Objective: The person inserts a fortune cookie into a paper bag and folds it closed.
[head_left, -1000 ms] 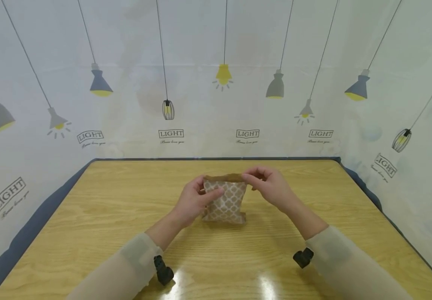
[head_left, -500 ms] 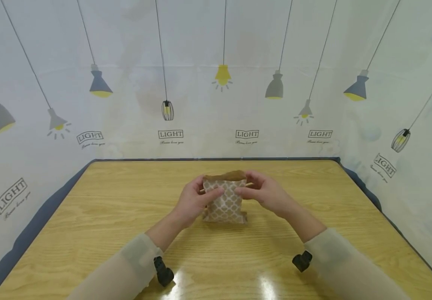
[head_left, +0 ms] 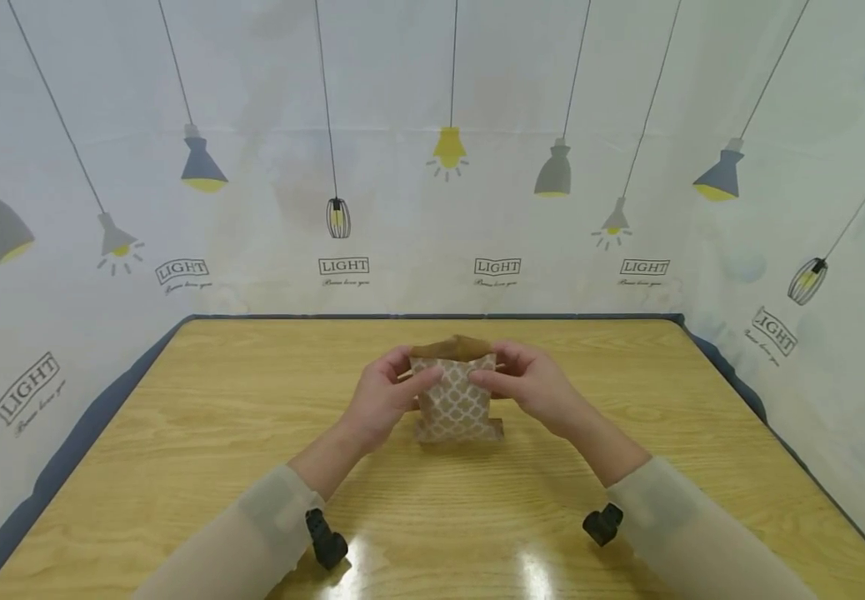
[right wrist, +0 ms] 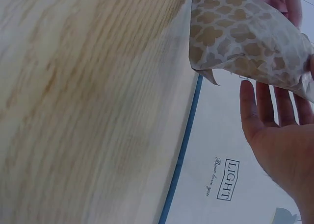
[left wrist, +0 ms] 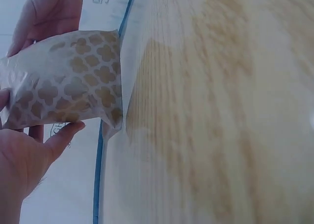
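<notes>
A small paper bag (head_left: 453, 404), brown with a white lattice pattern, stands upright over the middle of the table, its mouth parted at the top and the brown inside of the back panel showing. My left hand (head_left: 382, 393) grips its left side, thumb on the patterned front and fingers behind. On the opposite side my right hand (head_left: 541, 387) pinches the upper right edge, the thumb likewise on the front. In the left wrist view the bag (left wrist: 73, 82) looks slightly puffed, with a folded flap at a bottom corner. What the bag contains is hidden.
The light wooden table (head_left: 252, 375) has a dark blue border along its edges. Behind it and at both sides hangs a pale curtain (head_left: 395, 100) printed with lamps and the word LIGHT. A small black camera (head_left: 325, 540) sits on the left cuff, another black camera (head_left: 602, 525) on the right.
My right hand has shifted from the right corner of the bag's mouth down to its side, thumb now on the front. The mouth has widened and its back edge stands higher.
</notes>
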`<state>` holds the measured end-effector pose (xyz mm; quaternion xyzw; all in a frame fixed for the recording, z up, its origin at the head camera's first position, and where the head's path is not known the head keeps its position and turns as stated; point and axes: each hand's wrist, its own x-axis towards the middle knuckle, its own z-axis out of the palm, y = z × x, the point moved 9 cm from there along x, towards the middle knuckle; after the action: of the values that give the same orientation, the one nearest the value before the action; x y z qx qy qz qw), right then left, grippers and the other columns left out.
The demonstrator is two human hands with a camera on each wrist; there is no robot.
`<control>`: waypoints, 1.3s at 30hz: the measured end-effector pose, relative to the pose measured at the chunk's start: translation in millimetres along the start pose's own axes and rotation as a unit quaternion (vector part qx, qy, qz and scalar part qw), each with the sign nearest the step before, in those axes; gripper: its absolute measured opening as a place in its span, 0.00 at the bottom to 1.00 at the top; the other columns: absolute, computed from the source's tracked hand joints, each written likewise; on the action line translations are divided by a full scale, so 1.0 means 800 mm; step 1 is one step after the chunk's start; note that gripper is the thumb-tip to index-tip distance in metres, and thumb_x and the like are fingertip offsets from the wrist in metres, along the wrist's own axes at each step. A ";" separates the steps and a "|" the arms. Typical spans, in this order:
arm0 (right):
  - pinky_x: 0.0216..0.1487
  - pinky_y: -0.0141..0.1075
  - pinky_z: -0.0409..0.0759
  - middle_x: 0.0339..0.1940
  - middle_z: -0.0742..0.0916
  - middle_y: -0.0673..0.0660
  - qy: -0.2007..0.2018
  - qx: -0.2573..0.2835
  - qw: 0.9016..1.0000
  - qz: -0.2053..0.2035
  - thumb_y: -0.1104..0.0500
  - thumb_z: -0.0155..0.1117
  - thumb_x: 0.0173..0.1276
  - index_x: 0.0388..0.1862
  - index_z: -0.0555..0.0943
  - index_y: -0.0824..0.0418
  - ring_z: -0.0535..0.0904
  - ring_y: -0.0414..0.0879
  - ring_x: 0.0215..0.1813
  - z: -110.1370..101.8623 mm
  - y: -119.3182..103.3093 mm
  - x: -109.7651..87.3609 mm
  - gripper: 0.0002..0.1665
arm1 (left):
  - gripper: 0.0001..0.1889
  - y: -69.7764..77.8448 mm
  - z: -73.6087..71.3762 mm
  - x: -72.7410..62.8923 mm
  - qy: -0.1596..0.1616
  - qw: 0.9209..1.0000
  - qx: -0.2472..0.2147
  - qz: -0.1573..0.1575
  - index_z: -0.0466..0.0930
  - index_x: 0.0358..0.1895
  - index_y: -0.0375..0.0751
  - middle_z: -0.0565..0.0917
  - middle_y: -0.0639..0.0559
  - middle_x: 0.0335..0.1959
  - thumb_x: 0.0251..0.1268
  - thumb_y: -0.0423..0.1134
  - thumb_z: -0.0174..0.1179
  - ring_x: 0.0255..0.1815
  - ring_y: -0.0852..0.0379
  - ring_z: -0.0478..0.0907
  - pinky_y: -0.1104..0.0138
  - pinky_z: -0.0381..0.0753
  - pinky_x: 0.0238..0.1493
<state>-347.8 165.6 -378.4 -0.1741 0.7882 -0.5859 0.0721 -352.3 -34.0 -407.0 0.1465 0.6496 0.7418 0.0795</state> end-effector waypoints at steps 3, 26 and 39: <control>0.58 0.43 0.92 0.41 0.86 0.53 -0.005 0.004 1.000 0.005 0.54 0.73 0.80 0.55 0.83 0.60 0.87 0.46 0.49 0.003 0.003 0.001 0.14 | 0.19 0.001 0.001 0.000 0.002 1.000 -0.004 0.001 0.80 0.68 0.35 0.87 0.53 0.52 0.81 0.35 0.66 0.47 0.61 0.87 0.67 0.91 0.43; 0.54 0.47 0.94 0.42 0.87 0.51 0.016 0.015 0.998 0.054 0.58 0.71 0.80 0.39 0.82 0.61 0.86 0.45 0.47 -0.009 0.015 0.001 0.10 | 0.06 -0.002 -0.005 0.001 -0.002 1.000 0.020 -0.016 0.85 0.53 0.38 0.92 0.57 0.38 0.81 0.34 0.66 0.42 0.60 0.88 0.65 0.93 0.47; 0.50 0.44 0.96 0.45 0.87 0.53 -0.007 0.036 0.998 0.050 0.58 0.68 0.82 0.53 0.82 0.66 0.88 0.47 0.47 -0.010 0.009 0.001 0.11 | 0.06 0.006 -0.010 0.001 -0.010 0.999 0.038 -0.003 0.84 0.52 0.37 0.85 0.56 0.38 0.83 0.36 0.64 0.42 0.58 0.87 0.64 0.95 0.43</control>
<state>-352.4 174.7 -382.5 -0.1362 0.7735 -0.6086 0.1130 -355.6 -42.3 -403.0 0.1549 0.6772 0.7145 0.0824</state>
